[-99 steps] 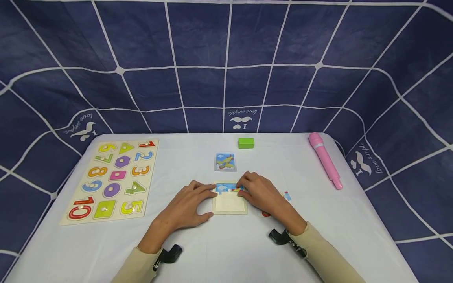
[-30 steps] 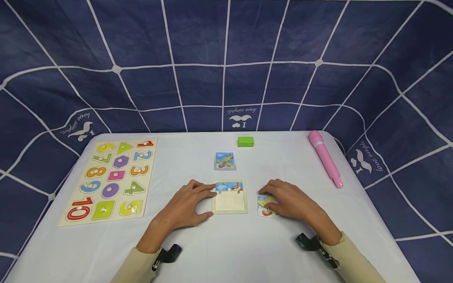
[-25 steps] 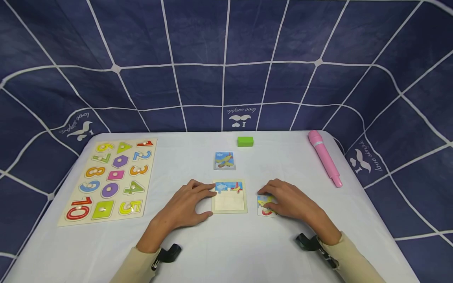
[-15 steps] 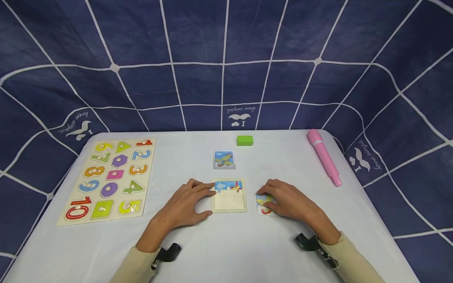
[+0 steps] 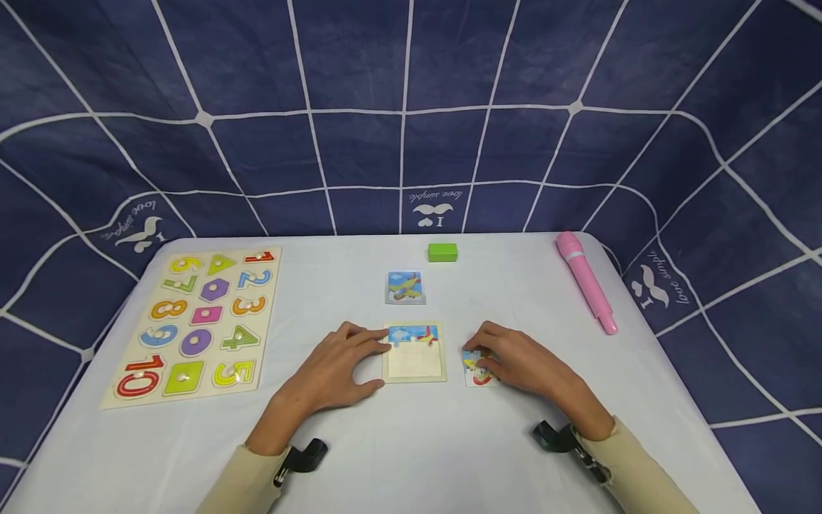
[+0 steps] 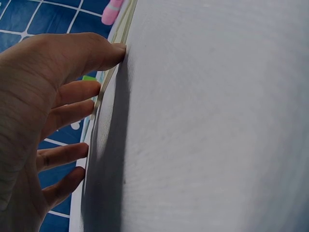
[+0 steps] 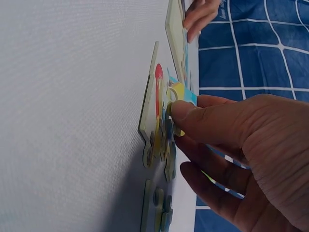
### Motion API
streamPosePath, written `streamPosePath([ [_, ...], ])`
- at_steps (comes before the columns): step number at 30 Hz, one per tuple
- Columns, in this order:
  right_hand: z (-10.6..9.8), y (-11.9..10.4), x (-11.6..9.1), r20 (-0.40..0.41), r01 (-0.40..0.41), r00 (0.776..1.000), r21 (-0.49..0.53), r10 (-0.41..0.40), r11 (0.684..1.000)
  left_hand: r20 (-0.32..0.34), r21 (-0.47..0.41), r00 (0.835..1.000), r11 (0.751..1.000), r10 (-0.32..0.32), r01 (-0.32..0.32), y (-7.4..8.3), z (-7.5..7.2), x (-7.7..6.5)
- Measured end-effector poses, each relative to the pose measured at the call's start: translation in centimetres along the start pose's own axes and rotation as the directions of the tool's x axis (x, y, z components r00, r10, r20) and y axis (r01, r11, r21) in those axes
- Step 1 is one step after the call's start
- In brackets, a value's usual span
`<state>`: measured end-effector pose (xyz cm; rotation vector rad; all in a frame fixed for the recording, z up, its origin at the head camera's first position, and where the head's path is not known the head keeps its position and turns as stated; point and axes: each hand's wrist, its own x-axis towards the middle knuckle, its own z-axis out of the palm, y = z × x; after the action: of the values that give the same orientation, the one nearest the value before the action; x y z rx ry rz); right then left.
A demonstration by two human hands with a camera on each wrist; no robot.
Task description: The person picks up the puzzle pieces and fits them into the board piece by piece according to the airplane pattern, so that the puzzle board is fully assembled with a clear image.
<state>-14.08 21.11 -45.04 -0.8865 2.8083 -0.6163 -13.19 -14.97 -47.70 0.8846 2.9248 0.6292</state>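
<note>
A pale puzzle tray (image 5: 414, 368) lies at the table's centre, sky-and-plane pieces (image 5: 411, 335) filling its far row and bare board in front. My left hand (image 5: 340, 368) rests at the tray's left side, fingers stretched out, fingertips and thumb on its edge. To the right of the tray, my right hand (image 5: 514, 357) pinches a yellow-and-blue puzzle piece (image 7: 179, 90) between thumb and fingers, just over other loose pieces (image 7: 153, 108). In the head view the hand partly hides these pieces. A picture card (image 5: 405, 287) of a yellow plane lies beyond the tray.
A number-and-shape board (image 5: 199, 321) lies on the left of the white table (image 5: 398, 457). At the back is a green block (image 5: 442, 252); a pink microphone-shaped stick (image 5: 586, 282) lies at the right. A blue checked cloth (image 5: 359, 150) hangs behind.
My right hand has gone from the tray's far row to the loose pieces at the right, leaving a red-tailed piece in that row. It now pinches another piece. The left hand has stayed put.
</note>
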Motion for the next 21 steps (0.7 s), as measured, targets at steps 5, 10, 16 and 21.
streamPosePath([
  [5,0.04,0.07,0.07,0.011,-0.004,1.000,0.012,0.004,1.000,0.002,0.004,1.000,1.000,-0.002,0.002,0.02,-0.02,0.05],
  [10,-0.03,0.14,-0.02,0.001,0.032,0.999,0.011,-0.032,0.999,0.006,0.002,1.000,1.000,-0.005,0.005,0.04,0.00,0.02],
  [16,-0.12,0.09,-0.07,-0.006,0.059,0.998,0.024,-0.059,0.998,0.004,0.002,1.000,1.000,-0.002,0.002,-0.01,-0.01,0.01],
  [21,-0.14,-0.06,-0.04,-0.011,0.061,0.998,0.023,-0.060,0.998,0.008,-0.002,1.000,1.000,-0.001,0.001,-0.01,-0.02,0.01],
])
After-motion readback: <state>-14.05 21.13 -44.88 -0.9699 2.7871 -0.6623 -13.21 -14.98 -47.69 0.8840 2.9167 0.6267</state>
